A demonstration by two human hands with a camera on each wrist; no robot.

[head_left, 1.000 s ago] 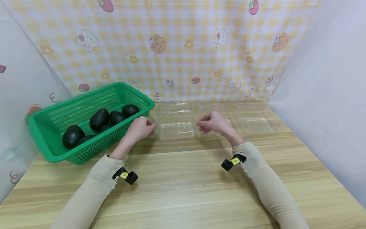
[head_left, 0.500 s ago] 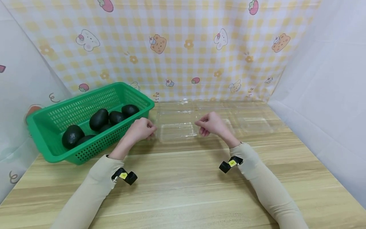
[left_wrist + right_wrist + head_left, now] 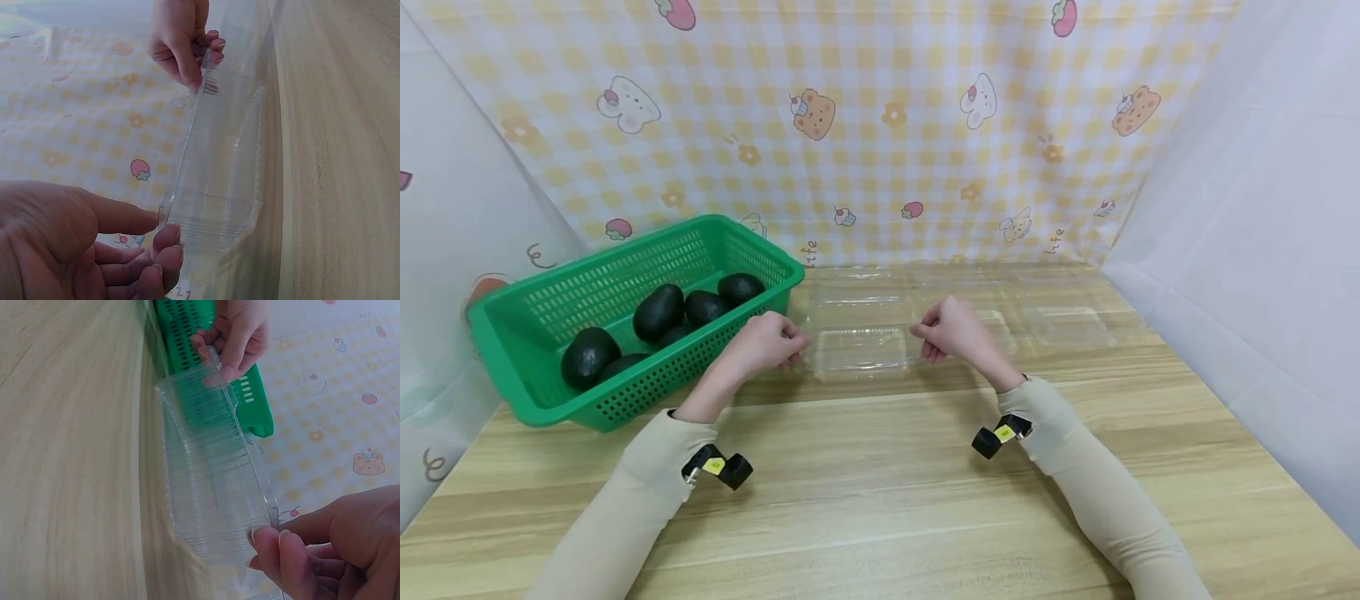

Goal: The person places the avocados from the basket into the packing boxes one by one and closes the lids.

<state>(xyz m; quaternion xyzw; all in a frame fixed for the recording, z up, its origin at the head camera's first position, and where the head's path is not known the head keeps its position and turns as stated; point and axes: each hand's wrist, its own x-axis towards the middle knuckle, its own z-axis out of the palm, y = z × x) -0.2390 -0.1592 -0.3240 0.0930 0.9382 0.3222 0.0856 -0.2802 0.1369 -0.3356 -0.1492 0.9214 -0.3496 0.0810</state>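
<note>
A clear plastic box [image 3: 861,352] with ribbed walls is held between both hands near the back of the table. My left hand [image 3: 767,342] pinches its left rim between thumb and fingers, close beside the green basket [image 3: 647,398]. On the opposite side, my right hand [image 3: 952,331] pinches the right rim. In the left wrist view the box [image 3: 212,165] hangs below the rim, its base near the tabletop; whether it touches is hard to tell. Several dark avocados [image 3: 659,313] lie in the basket.
More clear plastic boxes [image 3: 1069,325] stand in a row on the right, hard to make out against the wood. A checked cloth [image 3: 880,150] hangs behind the wooden table [image 3: 865,475], and white cloth closes off both sides.
Both hands have shifted slightly toward me, bringing the clear plastic box a little nearer. The right hand has also moved slightly left. Basket and avocados stay put.
</note>
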